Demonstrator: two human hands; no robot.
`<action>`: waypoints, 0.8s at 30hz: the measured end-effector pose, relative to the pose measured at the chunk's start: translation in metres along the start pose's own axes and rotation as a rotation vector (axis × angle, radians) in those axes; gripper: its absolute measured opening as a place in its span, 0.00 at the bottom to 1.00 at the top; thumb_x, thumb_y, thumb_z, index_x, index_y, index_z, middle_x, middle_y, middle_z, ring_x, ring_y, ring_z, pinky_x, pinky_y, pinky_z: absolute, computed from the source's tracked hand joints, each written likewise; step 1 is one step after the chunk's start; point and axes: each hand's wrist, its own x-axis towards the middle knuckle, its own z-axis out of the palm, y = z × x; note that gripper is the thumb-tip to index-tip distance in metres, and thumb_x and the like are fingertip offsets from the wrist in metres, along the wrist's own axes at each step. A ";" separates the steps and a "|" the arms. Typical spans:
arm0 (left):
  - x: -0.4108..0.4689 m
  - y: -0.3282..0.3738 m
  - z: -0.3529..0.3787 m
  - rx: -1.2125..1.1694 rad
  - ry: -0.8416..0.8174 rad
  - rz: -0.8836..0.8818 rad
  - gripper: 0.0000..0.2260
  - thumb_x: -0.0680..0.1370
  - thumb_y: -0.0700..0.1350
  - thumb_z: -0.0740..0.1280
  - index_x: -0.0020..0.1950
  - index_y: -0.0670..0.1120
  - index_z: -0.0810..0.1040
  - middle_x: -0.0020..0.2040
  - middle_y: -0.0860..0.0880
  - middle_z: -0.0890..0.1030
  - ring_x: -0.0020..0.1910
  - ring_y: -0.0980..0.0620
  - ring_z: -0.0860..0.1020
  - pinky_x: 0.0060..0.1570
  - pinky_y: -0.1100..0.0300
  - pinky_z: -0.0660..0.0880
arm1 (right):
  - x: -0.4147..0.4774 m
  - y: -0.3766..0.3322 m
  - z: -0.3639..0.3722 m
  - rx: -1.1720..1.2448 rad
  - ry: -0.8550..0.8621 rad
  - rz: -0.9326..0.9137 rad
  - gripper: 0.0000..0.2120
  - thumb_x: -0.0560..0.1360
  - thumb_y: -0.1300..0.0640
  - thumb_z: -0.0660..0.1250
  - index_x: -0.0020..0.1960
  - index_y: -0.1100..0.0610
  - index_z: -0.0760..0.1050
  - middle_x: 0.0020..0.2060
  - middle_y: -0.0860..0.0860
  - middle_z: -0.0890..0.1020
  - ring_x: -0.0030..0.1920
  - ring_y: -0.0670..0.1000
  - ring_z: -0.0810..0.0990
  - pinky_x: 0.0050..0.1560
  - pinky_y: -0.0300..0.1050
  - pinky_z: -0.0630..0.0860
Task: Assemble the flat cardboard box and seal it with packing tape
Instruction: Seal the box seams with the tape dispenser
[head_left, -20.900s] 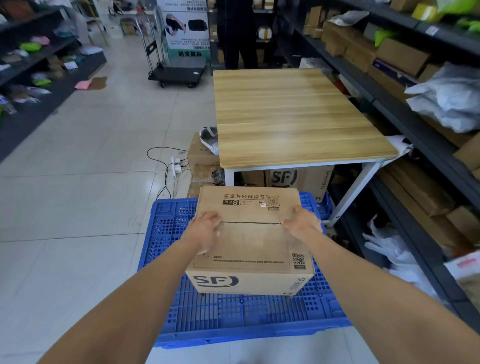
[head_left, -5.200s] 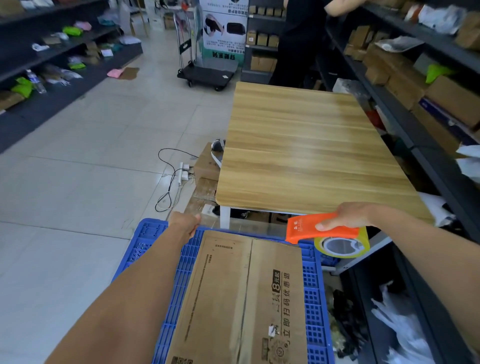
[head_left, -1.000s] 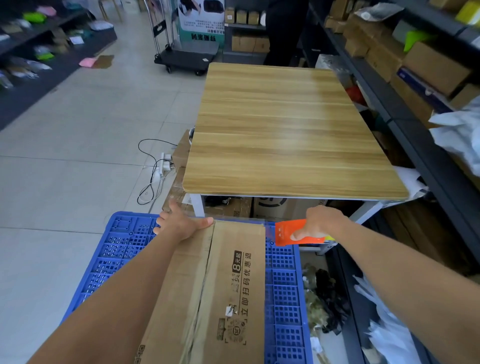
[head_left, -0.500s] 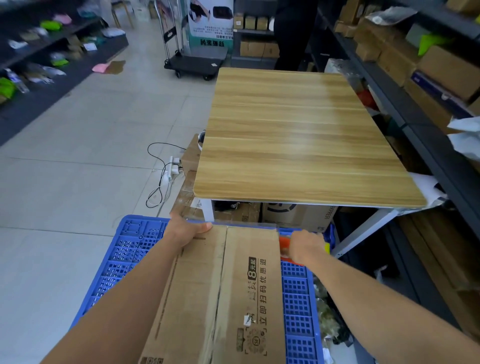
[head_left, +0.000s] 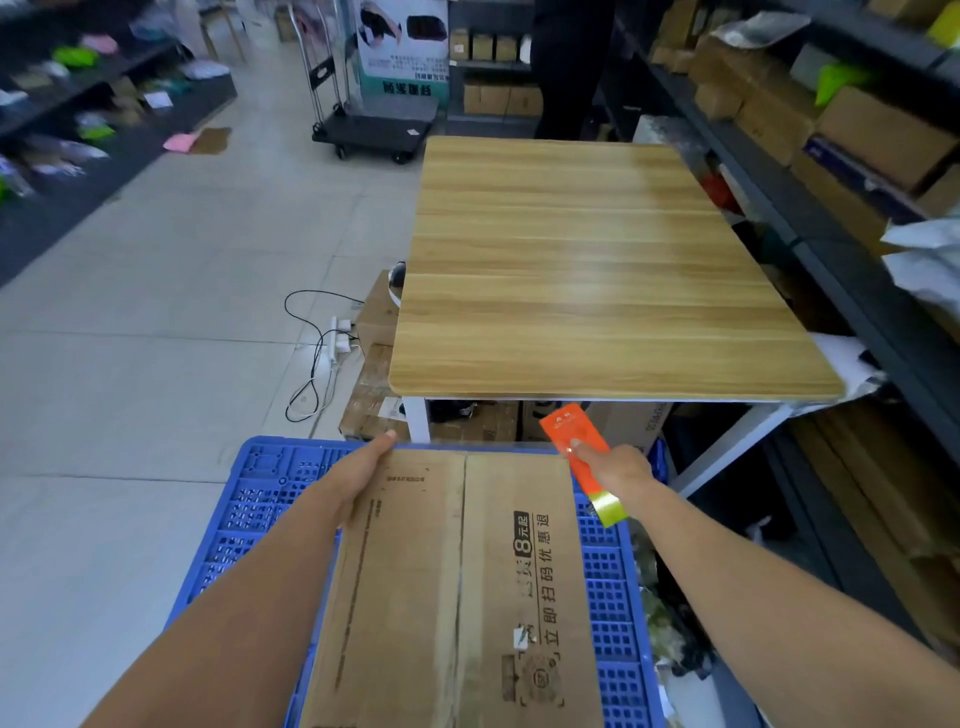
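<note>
The brown cardboard box (head_left: 457, 587) stands on a blue plastic pallet (head_left: 260, 499), its top flaps closed along a centre seam that runs away from me. My left hand (head_left: 358, 470) rests flat on the box's far left corner. My right hand (head_left: 615, 465) grips an orange tape dispenser (head_left: 574, 441) with a yellow-green roll, held just off the box's far right corner. The dispenser's orange blade end points up and away.
A wooden table (head_left: 597, 270) stands right beyond the pallet, with cardboard boxes (head_left: 374, 384) under it. Dark shelves (head_left: 831, 171) full of parcels line the right side. A power strip with cables (head_left: 332, 343) lies on the tiled floor, and a black trolley (head_left: 379, 130) is farther back.
My right hand has shifted the tape dispenser up and to the right, off the box's far edge. My left hand stays on the far left corner.
</note>
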 end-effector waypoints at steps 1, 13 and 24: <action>0.002 -0.001 0.000 0.003 0.023 0.001 0.21 0.76 0.62 0.62 0.47 0.44 0.78 0.45 0.42 0.82 0.45 0.43 0.80 0.56 0.48 0.76 | 0.000 0.000 0.003 0.003 0.006 0.003 0.28 0.74 0.38 0.63 0.54 0.64 0.73 0.40 0.56 0.77 0.38 0.55 0.76 0.34 0.43 0.68; 0.014 0.011 0.004 0.159 0.262 0.138 0.11 0.78 0.43 0.60 0.36 0.42 0.69 0.35 0.45 0.73 0.34 0.48 0.72 0.42 0.55 0.72 | -0.016 -0.002 -0.004 0.256 0.113 0.039 0.32 0.72 0.36 0.65 0.58 0.64 0.75 0.48 0.58 0.79 0.45 0.57 0.76 0.45 0.47 0.70; -0.023 0.027 0.068 0.842 -0.142 0.802 0.15 0.82 0.45 0.58 0.66 0.44 0.76 0.65 0.49 0.77 0.66 0.51 0.73 0.62 0.62 0.65 | -0.034 -0.006 -0.010 0.269 0.135 -0.010 0.30 0.72 0.37 0.65 0.56 0.63 0.77 0.46 0.57 0.80 0.43 0.57 0.79 0.44 0.47 0.72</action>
